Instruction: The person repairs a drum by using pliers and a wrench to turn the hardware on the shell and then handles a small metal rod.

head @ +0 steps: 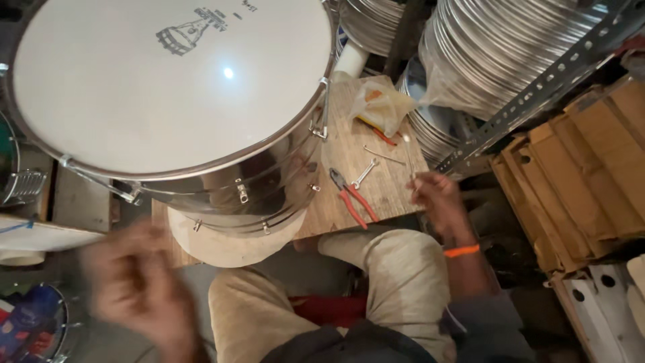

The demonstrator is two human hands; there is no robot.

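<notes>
The right hand [435, 195] sits at the near right edge of the wooden tabletop [386, 185], its fingers pinched around a thin metal rod [408, 156] that stands up from the grip and leans slightly away; an orange band [461, 251] circles its wrist. Just left of it on the boards lie a small spanner [365, 173] and red-handled pliers [351, 196], close together, and further back a second thin rod [383, 155] and a crumpled plastic bag [383, 105]. The left hand [134, 282] hangs low in front of the knees, well apart from the tabletop and so blurred that I cannot tell whether it is open or holding anything. Above it a large steel-shelled drum [222, 181] with a white skin rests on the tabletop's left part. Stacked metal hoops [504, 47] and flattened cardboard [591, 168] stand to the right.
</notes>
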